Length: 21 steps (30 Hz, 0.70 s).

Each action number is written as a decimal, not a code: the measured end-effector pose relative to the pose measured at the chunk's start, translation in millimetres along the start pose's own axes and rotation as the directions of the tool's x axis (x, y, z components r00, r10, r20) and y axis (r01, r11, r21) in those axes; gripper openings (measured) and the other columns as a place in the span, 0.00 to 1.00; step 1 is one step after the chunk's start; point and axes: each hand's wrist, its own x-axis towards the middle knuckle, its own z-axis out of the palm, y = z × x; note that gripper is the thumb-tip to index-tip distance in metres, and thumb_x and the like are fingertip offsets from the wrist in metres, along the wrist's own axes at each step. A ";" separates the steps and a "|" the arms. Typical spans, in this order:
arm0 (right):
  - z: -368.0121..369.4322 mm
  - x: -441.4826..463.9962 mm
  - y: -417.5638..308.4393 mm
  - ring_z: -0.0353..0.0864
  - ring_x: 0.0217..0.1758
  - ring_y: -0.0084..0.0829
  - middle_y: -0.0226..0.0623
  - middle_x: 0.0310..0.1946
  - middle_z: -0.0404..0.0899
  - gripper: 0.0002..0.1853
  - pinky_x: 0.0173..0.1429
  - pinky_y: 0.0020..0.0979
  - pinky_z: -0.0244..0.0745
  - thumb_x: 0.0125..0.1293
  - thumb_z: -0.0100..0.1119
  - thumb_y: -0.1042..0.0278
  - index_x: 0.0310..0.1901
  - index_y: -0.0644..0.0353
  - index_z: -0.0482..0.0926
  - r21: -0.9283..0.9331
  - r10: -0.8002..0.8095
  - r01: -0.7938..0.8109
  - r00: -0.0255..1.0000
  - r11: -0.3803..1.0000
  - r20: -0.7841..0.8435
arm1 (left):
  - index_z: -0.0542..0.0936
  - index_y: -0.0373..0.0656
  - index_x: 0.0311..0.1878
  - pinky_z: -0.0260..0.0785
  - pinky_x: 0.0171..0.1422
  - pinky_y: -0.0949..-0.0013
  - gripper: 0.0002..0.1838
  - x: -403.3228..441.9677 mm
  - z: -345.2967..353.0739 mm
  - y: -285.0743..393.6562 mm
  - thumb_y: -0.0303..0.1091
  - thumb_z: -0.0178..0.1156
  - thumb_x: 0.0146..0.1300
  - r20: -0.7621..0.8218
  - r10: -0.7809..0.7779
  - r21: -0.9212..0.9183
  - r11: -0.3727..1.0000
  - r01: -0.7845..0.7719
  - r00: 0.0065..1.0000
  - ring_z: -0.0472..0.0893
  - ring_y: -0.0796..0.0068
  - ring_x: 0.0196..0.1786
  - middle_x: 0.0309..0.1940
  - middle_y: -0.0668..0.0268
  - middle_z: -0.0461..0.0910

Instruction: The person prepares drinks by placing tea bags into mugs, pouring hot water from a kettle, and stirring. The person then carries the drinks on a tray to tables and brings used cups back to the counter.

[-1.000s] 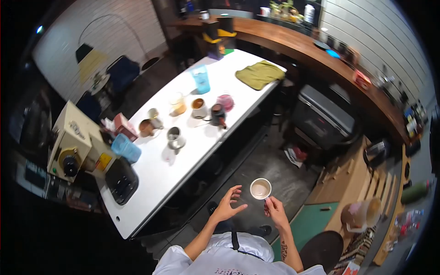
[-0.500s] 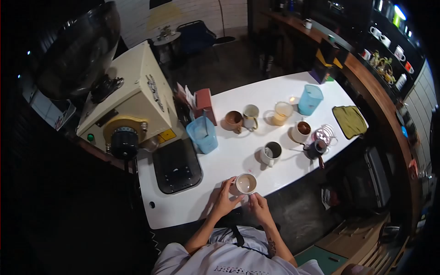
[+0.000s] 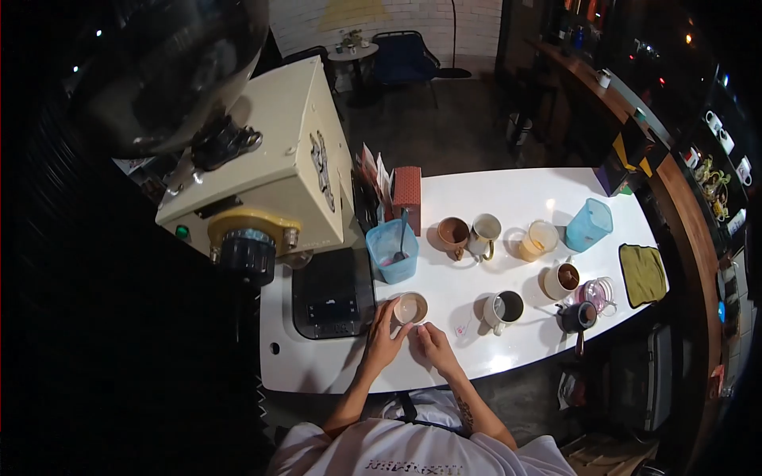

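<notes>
A pale mug [image 3: 410, 298] with a light interior stands by the right edge of the black scale [image 3: 321, 297]. My left hand [image 3: 385, 343] is curved round its left side, the thumb along the near side. On the near right, my right hand [image 3: 435, 347] has its fingers closed at the mug's handle, which they mostly hide. To the right is a white mug with a dark interior [image 3: 503, 311]. Behind my mug stands a blue plastic container [image 3: 393, 252] with a spoon-like utensil in it.
A large cream coffee grinder [image 3: 254, 174] rises at the left. Across the white table [image 3: 468, 357] stand a brown mug [image 3: 453, 232], a glass of amber liquid [image 3: 538, 240], a blue pitcher [image 3: 590, 225], a dark long-handled pot [image 3: 579, 317] and a folded green cloth [image 3: 643, 274].
The mug and both my hands have moved left and farther from the table's front edge, up close to the scale. The head view has shifted, so everything else appears displaced.
</notes>
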 end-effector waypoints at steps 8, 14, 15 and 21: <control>-13.4 20.4 -12.5 0.76 0.29 0.26 0.39 0.23 0.75 0.14 0.36 0.31 0.72 0.75 0.48 0.59 0.49 0.64 0.69 -0.019 0.095 -0.094 0.990 0.995 0.107 | 0.66 0.38 0.68 0.64 0.68 0.55 0.33 15.1 9.3 9.9 0.30 0.67 0.60 -0.088 0.027 0.242 0.970 -0.005 0.996 0.70 0.46 0.66 0.64 0.48 0.68; -58.4 -24.9 -43.2 0.81 0.27 0.34 0.43 0.26 0.79 0.15 0.35 0.35 0.74 0.73 0.52 0.62 0.54 0.63 0.68 -0.169 -0.116 0.117 0.993 0.979 0.016 | 0.67 0.36 0.67 0.64 0.69 0.55 0.32 19.5 8.0 7.5 0.24 0.66 0.59 -0.059 0.029 0.293 0.956 -0.011 0.998 0.70 0.45 0.66 0.64 0.46 0.68; -67.8 -33.7 -48.7 0.82 0.28 0.35 0.43 0.27 0.80 0.14 0.36 0.35 0.74 0.72 0.53 0.63 0.52 0.63 0.70 -0.208 -0.038 0.040 0.999 0.977 0.010 | 0.67 0.36 0.67 0.64 0.69 0.55 0.32 19.3 7.9 3.7 0.24 0.66 0.59 -0.031 0.032 0.290 0.957 -0.021 0.999 0.70 0.45 0.66 0.64 0.46 0.68; -111.6 -81.6 -66.1 0.82 0.33 0.40 0.46 0.30 0.81 0.10 0.40 0.36 0.75 0.67 0.57 0.67 0.45 0.65 0.77 -0.239 0.077 -0.089 0.995 0.967 -0.061 | 0.67 0.34 0.65 0.59 0.71 0.52 0.31 22.3 9.5 14.6 0.23 0.65 0.59 -0.098 0.080 0.426 0.904 -0.031 0.992 0.67 0.45 0.68 0.65 0.45 0.67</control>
